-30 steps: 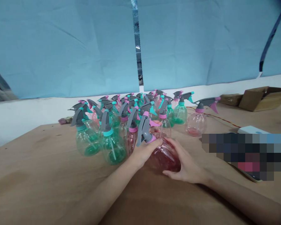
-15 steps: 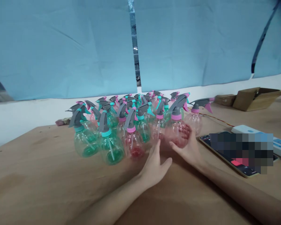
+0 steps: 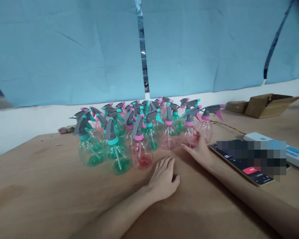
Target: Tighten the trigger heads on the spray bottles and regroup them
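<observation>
Right hand (image 3: 201,151) in the head view has its fingertips partly obscured behind the pink-tinted spray bottle (image 3: 189,134); the rear bottles overlap too much to separate, and the power strip (image 3: 251,136) is cut off at the right edge; the right hand is spread partway, thumb and fingers curved around the bottle's lower right side, the bottle upright on the table (image 3: 52,192), at the right front of the cluster; the left hand (image 3: 163,181) lies palm down on the wood, fingers loosely extended, thumb apart, holding nothing; the phone (image 3: 260,177) shows "00", but pixelation masks much of its screen; other print is illegible.
</observation>
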A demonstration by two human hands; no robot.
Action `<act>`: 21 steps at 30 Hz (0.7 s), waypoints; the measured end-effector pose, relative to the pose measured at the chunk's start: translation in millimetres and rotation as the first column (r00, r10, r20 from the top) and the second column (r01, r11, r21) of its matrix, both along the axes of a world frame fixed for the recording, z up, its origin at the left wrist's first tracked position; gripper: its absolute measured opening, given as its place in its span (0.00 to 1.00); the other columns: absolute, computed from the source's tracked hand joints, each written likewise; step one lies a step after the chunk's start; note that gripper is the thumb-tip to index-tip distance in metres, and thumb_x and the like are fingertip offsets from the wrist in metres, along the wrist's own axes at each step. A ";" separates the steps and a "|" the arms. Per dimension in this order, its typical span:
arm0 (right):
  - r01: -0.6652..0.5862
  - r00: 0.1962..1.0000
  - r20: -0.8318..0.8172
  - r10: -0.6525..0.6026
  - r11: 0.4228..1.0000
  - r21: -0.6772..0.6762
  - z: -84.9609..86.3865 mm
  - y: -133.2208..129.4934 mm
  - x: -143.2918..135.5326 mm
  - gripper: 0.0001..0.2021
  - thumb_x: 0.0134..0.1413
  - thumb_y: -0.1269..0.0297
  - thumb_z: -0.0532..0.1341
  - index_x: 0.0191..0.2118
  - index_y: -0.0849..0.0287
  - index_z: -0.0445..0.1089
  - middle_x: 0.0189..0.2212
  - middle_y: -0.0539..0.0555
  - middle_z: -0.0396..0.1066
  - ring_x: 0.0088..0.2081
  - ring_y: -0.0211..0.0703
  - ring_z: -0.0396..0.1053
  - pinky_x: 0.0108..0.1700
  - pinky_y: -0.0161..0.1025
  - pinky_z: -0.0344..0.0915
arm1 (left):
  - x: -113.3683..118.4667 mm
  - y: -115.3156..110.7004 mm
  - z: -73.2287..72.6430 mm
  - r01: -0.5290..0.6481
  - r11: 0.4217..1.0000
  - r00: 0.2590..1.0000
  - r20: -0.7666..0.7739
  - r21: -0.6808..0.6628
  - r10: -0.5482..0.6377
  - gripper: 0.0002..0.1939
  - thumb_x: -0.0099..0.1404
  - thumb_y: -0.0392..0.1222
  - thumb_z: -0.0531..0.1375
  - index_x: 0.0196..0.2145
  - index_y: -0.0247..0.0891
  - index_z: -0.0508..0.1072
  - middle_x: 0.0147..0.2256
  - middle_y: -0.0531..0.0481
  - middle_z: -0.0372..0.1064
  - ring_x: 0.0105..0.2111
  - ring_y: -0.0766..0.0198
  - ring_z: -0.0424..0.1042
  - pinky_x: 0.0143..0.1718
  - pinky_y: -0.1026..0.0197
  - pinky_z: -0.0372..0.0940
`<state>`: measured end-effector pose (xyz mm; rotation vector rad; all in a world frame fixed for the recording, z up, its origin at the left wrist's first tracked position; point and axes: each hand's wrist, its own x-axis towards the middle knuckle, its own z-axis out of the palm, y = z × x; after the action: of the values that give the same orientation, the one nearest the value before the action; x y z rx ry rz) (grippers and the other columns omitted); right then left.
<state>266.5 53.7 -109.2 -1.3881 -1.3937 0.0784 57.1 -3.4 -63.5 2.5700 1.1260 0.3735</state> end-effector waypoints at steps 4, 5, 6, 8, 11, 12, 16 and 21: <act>0.102 0.995 0.025 -0.100 0.991 -0.087 3.0 -5.2 -1.3 0.46 0.41 0.45 0.62 0.61 0.61 0.42 0.53 0.68 0.54 0.54 0.67 0.56 0.50 0.62 0.56 | -0.1 -0.2 -1.5 0.018 0.999 1.000 -0.024 0.042 -0.017 0.27 0.61 0.42 0.49 0.56 0.29 0.56 0.58 0.38 0.53 0.58 0.51 0.51 0.58 0.48 0.51; 0.135 0.991 0.039 -0.131 0.985 -0.110 3.6 -6.7 -2.0 0.46 0.41 0.44 0.62 0.61 0.61 0.43 0.52 0.69 0.54 0.54 0.70 0.55 0.49 0.63 0.57 | -0.2 -0.3 -1.9 0.023 0.998 0.999 -0.030 0.054 -0.022 0.25 0.61 0.42 0.49 0.55 0.30 0.57 0.58 0.38 0.53 0.58 0.51 0.51 0.57 0.47 0.51; 0.169 0.985 0.060 -0.162 0.977 -0.130 4.2 -8.1 -2.5 0.47 0.41 0.43 0.61 0.62 0.61 0.43 0.52 0.69 0.53 0.54 0.71 0.55 0.48 0.63 0.57 | -0.3 -0.4 -2.4 0.030 0.997 0.999 -0.036 0.068 -0.027 0.24 0.61 0.42 0.48 0.55 0.31 0.58 0.58 0.38 0.54 0.58 0.51 0.51 0.57 0.46 0.51; 0.228 0.971 0.113 -0.212 0.962 -0.149 5.0 -10.0 -3.1 0.46 0.41 0.41 0.61 0.61 0.62 0.44 0.51 0.69 0.51 0.53 0.71 0.55 0.47 0.61 0.59 | -0.4 -1.0 -3.0 0.046 0.995 0.998 -0.052 0.093 -0.041 0.23 0.62 0.42 0.48 0.54 0.31 0.60 0.58 0.38 0.53 0.58 0.50 0.50 0.57 0.46 0.51; 0.237 0.965 0.144 -0.218 0.963 -0.130 5.1 -10.7 -3.2 0.43 0.44 0.42 0.59 0.61 0.61 0.46 0.49 0.67 0.49 0.51 0.68 0.57 0.45 0.57 0.62 | -0.3 -2.0 -3.3 0.063 0.991 0.996 -0.073 0.119 -0.055 0.23 0.63 0.41 0.47 0.54 0.30 0.60 0.58 0.38 0.53 0.59 0.50 0.50 0.57 0.46 0.51; 0.227 0.969 0.130 -0.211 0.966 -0.123 5.0 -10.5 -3.1 0.42 0.45 0.43 0.58 0.61 0.61 0.46 0.49 0.66 0.49 0.50 0.67 0.59 0.44 0.56 0.63 | -0.3 -2.2 -3.4 0.065 0.990 0.996 -0.075 0.125 -0.056 0.23 0.63 0.41 0.47 0.54 0.30 0.60 0.58 0.38 0.54 0.59 0.50 0.50 0.57 0.46 0.51; 0.208 0.977 0.073 -0.200 0.971 -0.116 5.2 -10.6 -3.4 0.41 0.46 0.49 0.59 0.61 0.62 0.43 0.48 0.66 0.49 0.46 0.61 0.63 0.44 0.55 0.64 | -0.1 -2.2 -4.4 0.073 0.986 0.995 -0.076 0.149 -0.062 0.22 0.63 0.41 0.47 0.53 0.32 0.60 0.57 0.39 0.54 0.59 0.51 0.50 0.57 0.46 0.52; 0.195 0.978 0.103 -0.181 0.971 -0.142 8.8 -15.0 -6.0 0.37 0.46 0.56 0.60 0.60 0.61 0.45 0.49 0.66 0.51 0.44 0.61 0.66 0.44 0.56 0.65 | -0.7 -1.6 -6.0 0.087 0.982 0.992 -0.101 0.168 -0.071 0.23 0.64 0.41 0.46 0.54 0.30 0.60 0.58 0.39 0.54 0.59 0.50 0.50 0.58 0.47 0.51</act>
<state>260.5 38.7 -100.5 -1.6623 -1.3445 -0.0030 56.3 -4.9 -69.4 2.8010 1.0613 0.3481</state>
